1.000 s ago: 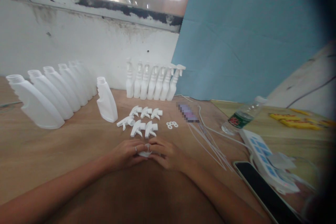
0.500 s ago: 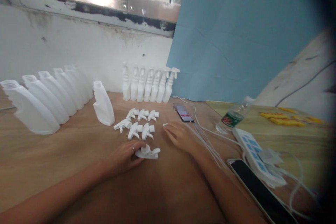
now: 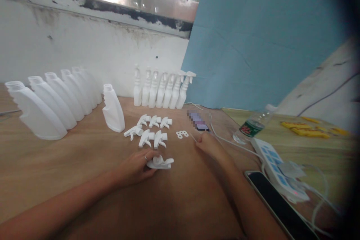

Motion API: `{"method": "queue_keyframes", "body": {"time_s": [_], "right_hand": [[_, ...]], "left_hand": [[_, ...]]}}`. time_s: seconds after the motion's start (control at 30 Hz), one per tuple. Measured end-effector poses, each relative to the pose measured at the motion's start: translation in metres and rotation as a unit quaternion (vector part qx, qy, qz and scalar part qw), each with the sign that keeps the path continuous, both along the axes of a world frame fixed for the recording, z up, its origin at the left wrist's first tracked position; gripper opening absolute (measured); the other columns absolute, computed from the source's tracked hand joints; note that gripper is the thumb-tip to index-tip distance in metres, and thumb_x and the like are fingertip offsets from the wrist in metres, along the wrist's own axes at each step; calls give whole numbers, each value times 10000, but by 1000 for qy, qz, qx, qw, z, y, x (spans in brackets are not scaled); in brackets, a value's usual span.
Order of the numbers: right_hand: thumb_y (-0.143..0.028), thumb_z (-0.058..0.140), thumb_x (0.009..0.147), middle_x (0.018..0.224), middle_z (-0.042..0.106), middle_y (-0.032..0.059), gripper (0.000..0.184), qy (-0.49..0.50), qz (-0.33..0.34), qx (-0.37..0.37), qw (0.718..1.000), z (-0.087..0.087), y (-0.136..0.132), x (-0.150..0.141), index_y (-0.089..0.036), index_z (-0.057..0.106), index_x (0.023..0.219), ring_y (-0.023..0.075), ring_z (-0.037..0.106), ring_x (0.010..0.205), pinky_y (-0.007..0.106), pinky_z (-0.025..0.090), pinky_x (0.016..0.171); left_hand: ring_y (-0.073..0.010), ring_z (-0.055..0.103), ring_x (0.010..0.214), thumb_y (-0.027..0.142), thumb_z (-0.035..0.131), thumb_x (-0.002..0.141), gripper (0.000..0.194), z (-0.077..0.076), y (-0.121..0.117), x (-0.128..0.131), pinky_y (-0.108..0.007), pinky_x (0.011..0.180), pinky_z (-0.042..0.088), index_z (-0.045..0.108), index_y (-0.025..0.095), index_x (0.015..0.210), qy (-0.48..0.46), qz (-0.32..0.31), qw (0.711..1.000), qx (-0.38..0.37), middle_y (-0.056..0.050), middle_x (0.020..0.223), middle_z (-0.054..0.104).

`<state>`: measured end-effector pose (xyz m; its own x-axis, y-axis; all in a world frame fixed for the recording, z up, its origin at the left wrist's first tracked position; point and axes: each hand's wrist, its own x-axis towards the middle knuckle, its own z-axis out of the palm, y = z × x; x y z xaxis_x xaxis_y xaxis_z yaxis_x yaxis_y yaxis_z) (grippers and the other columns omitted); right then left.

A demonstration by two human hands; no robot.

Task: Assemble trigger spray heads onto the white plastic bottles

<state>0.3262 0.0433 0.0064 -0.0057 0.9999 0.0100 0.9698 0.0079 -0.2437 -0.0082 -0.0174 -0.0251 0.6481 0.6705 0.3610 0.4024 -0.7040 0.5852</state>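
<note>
One tube (image 3: pixel 194 137) now seems in the right hand (image 3: pixel 210 145).

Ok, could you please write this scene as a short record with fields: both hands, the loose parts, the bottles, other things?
Left hand: holds a white spray head
Right hand: pinches a thin pale piece, perhaps a tube
Loose spray heads: six, lying on the table
Small white rings: between the loose spray heads and right hand
Bottles without heads: a row at left, and a single bottle apart
Bottles with heads: seven, standing in a row
Right side: drink bottle, power strip, dark phone
</note>
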Motion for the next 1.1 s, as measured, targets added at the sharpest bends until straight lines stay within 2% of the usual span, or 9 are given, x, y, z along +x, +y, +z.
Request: {"method": "queue_keyframes", "body": {"time_s": [0.13, 0.2, 0.43, 0.5, 0.6, 0.7, 0.77, 0.93, 1.1], "right_hand": [[-135, 555, 705, 622, 664, 25, 109, 68, 46, 21, 996, 1, 2, -8, -151, 660, 686, 159, 604, 597, 222, 373, 530], [-126, 541, 694, 665, 669, -1, 221, 110, 67, 31, 991, 2, 3, -11, -152, 672, 871, 150, 605, 623, 213, 401, 560], [-221, 516, 763, 687, 687, 22, 228, 299, 140, 6, 944, 14, -6, -23, -156, 724, 832, 165, 618, 637, 254, 460, 604], [-256, 522, 812, 764, 706, 40, 239, 332, 157, 52, 929, 18, -9, -28, -165, 720, 909, 175, 631, 682, 275, 479, 638], [-266, 545, 856, 921, 706, 65, 207, 290, 207, 162, 920, 19, -13, -36, -195, 706, 965, 197, 632, 798, 330, 492, 750], [-255, 544, 885, 935, 686, 74, 174, 226, 257, 250, 906, 16, -14, -43, -209, 695, 960, 221, 616, 885, 375, 475, 833], [-274, 534, 902, 931, 684, 75, 172, 235, 242, 280, 899, 13, -15, -48, -211, 689, 940, 228, 617, 909, 379, 475, 843], [-375, 524, 916, 709, 661, 23, 228, 417, 159, 204, 871, 9, -30, -74, -189, 652, 886, 167, 621, 644, 280, 500, 609], [-403, 526, 921, 608, 604, -17, 251, 519, 248, 94, 812, 9, -52, -115, -195, 578, 791, 122, 553, 520, 235, 446, 506]], "left_hand": [[-178, 602, 902, 202, 579, 809, 391, 5, -1, 1, -277, 781, 473, 496, 232, 1190, -12, -2, 999, -35, -42, 1066, 630], [-182, 597, 924, 198, 574, 814, 360, 7, -1, 1, -286, 811, 467, 523, 224, 1170, -12, -8, 999, -31, -45, 1071, 629], [-191, 579, 921, 231, 591, 812, 341, 10, -1, 0, -293, 808, 456, 532, 230, 1148, -10, -20, 1000, -12, -44, 1034, 621], [-210, 570, 939, 293, 619, 810, 375, 12, -2, -1, -314, 824, 450, 523, 225, 1166, 6, -24, 1000, -4, -58, 1048, 615], [-210, 567, 933, 336, 586, 846, 346, 17, -3, -2, -319, 828, 443, 522, 216, 1164, 13, -31, 999, -4, -64, 1040, 613], [-194, 571, 904, 332, 546, 875, 278, 17, -3, -2, -299, 804, 443, 547, 214, 1127, 11, -24, 999, -18, -53, 1011, 617], [-195, 573, 906, 345, 565, 864, 298, 16, -2, -2, -294, 800, 446, 556, 211, 1129, 9, -15, 999, -27, -52, 1019, 618], [-199, 581, 914, 386, 630, 822, 335, 11, 2, -1, -297, 809, 453, 590, 213, 1106, 6, -6, 999, -39, -45, 1014, 629], [-184, 580, 896, 355, 642, 820, 324, 8, 3, -1, -279, 796, 452, 602, 213, 1108, -12, -16, 999, -33, -34, 995, 632]]}}
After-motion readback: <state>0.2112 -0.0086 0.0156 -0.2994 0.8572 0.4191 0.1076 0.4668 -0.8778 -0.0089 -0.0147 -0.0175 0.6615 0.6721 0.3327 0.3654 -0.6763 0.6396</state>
